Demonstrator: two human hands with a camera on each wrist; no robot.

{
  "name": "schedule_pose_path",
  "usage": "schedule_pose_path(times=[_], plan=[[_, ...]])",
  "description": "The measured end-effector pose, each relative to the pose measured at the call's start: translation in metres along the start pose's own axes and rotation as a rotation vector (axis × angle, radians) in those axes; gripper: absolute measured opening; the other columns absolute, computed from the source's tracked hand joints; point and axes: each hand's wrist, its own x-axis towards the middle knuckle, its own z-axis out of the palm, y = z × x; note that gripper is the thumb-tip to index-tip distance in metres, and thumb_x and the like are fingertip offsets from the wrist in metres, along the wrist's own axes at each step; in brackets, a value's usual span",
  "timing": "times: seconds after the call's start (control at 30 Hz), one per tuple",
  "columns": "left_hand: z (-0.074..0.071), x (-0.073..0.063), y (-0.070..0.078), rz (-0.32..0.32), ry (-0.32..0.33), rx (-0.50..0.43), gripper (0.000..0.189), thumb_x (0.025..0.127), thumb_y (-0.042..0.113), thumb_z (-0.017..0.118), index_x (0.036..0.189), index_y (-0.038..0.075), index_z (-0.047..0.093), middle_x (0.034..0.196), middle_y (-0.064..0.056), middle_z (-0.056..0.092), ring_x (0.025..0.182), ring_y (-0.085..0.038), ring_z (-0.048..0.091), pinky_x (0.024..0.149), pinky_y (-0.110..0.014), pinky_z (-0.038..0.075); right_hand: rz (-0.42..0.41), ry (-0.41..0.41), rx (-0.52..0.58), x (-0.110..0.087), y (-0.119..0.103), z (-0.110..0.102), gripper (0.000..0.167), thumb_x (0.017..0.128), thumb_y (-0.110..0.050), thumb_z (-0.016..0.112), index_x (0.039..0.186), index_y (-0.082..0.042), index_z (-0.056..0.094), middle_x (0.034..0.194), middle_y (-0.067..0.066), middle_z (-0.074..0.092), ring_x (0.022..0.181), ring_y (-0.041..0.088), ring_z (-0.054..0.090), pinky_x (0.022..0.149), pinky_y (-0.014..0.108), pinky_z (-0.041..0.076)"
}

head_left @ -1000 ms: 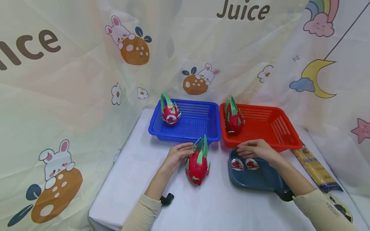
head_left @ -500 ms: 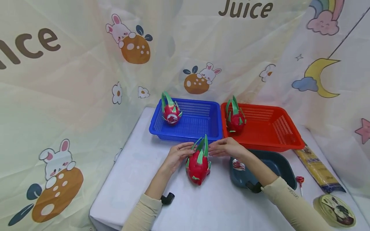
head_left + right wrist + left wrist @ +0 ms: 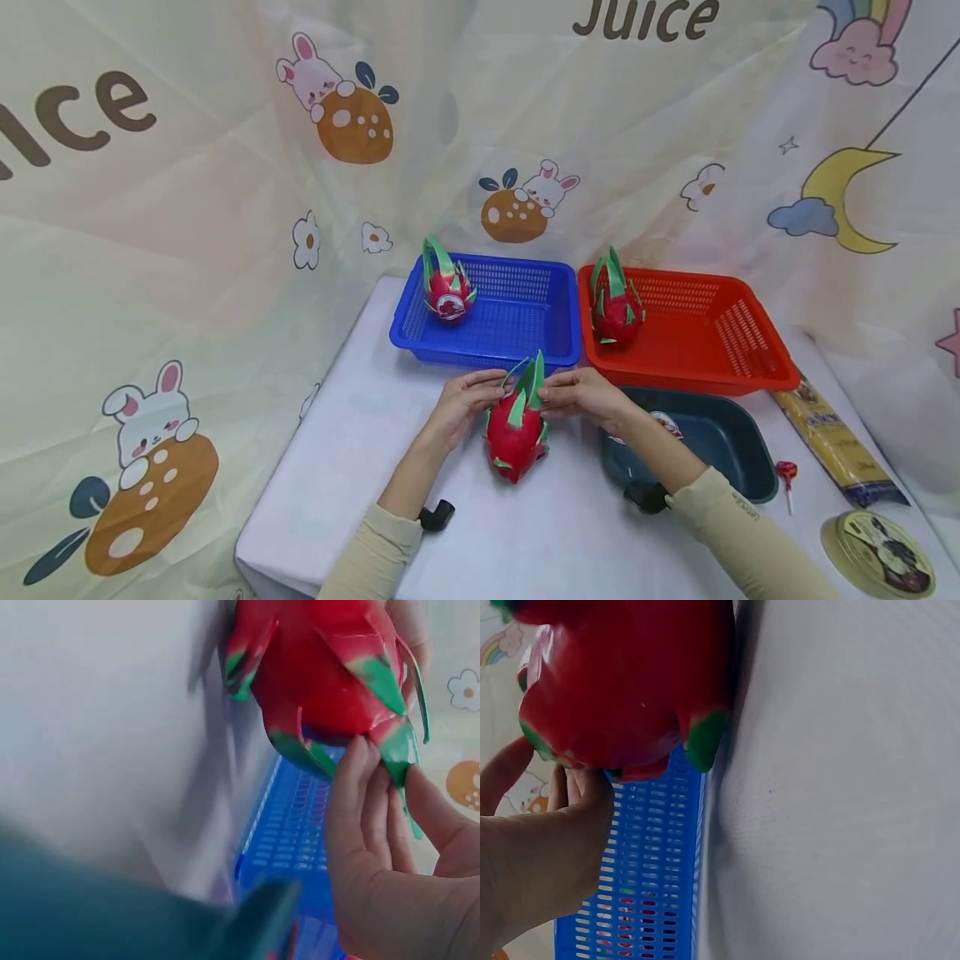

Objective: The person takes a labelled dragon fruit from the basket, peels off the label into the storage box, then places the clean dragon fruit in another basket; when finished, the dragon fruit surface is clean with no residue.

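Observation:
A red dragon fruit with green leaf tips stands on the white table between both hands, its leaves pointing away. My left hand holds it at the upper left, with thumb and fingers around the leafy end. From the right, my right hand pinches a green leaf between thumb and fingers, plain in the right wrist view. Right of the fruit is a dark teal tray, partly covered by the right forearm, with round stickers in it.
Behind, a blue basket and a red basket each contain one dragon fruit; the blue basket's fruit bears a sticker. At right lie a yellow packet, a lollipop and a round tin.
My right hand has moved left from above the teal tray to the dragon fruit and now pinches its leaf. My left hand has stayed at the fruit.

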Motion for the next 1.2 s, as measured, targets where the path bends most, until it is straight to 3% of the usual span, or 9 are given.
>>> schedule_pose_path(times=[0.17, 0.47, 0.73, 0.9, 1.07, 1.2], plan=[[0.004, 0.000, 0.000, 0.041, -0.004, -0.018, 0.038, 0.100, 0.009, 0.067, 0.136, -0.003, 0.064, 0.129, -0.017, 0.072, 0.119, -0.025, 0.070, 0.106, -0.035, 0.053, -0.069, 0.046, -0.046, -0.004, -0.004, 0.006, 0.037, 0.100, -0.013, 0.071, 0.129, 0.009, 0.067, 0.106, 0.015, 0.078, 0.095, 0.027, 0.078, 0.096, 0.054, 0.056], [0.018, 0.006, 0.002, 0.076, 0.004, -0.199, 0.039, 0.109, 0.014, 0.053, 0.140, -0.008, 0.058, 0.140, -0.022, 0.064, 0.128, -0.030, 0.064, 0.113, -0.043, 0.047, -0.160, 0.243, -0.101, -0.033, -0.032, 0.005, 0.046, 0.098, -0.024, 0.075, 0.135, 0.003, 0.067, 0.110, 0.015, 0.078, 0.096, 0.025, 0.078, 0.089, 0.036, 0.062], [0.030, 0.013, 0.010, -0.090, -0.082, -0.227, 0.045, 0.110, 0.019, 0.049, 0.148, -0.006, 0.052, 0.149, -0.025, 0.056, 0.135, -0.038, 0.058, 0.115, -0.052, 0.042, -0.270, 0.361, -0.037, -0.064, -0.075, -0.024, 0.047, 0.097, -0.024, 0.076, 0.134, 0.004, 0.066, 0.103, 0.000, 0.079, 0.092, 0.016, 0.078, 0.089, 0.032, 0.061], [0.046, 0.020, 0.013, -0.138, -0.147, -0.303, 0.048, 0.111, 0.015, 0.046, 0.151, -0.011, 0.043, 0.150, -0.028, 0.053, 0.140, -0.043, 0.051, 0.120, -0.055, 0.033, -0.373, 0.455, 0.061, -0.081, -0.101, -0.053, 0.042, 0.095, -0.022, 0.078, 0.131, -0.002, 0.071, 0.102, -0.002, 0.080, 0.089, 0.014, 0.078, 0.084, 0.027, 0.061], [0.065, 0.030, 0.008, -0.180, -0.197, -0.321, 0.049, 0.111, 0.015, 0.047, 0.152, -0.011, 0.043, 0.151, -0.028, 0.052, 0.142, -0.044, 0.048, 0.123, -0.055, 0.028, -0.353, 0.575, 0.036, -0.089, -0.121, -0.086, 0.049, 0.093, -0.031, 0.079, 0.135, -0.009, 0.070, 0.104, -0.008, 0.077, 0.089, 0.010, 0.076, 0.084, 0.020, 0.059], [0.081, 0.038, 0.000, -0.231, -0.231, -0.410, 0.050, 0.111, 0.014, 0.044, 0.154, -0.011, 0.039, 0.159, -0.030, 0.040, 0.148, -0.046, 0.039, 0.125, -0.053, 0.024, -0.304, 0.628, 0.025, -0.088, -0.129, -0.112, 0.054, 0.092, -0.033, 0.080, 0.139, -0.010, 0.068, 0.104, -0.010, 0.075, 0.090, 0.008, 0.075, 0.083, 0.017, 0.058]])
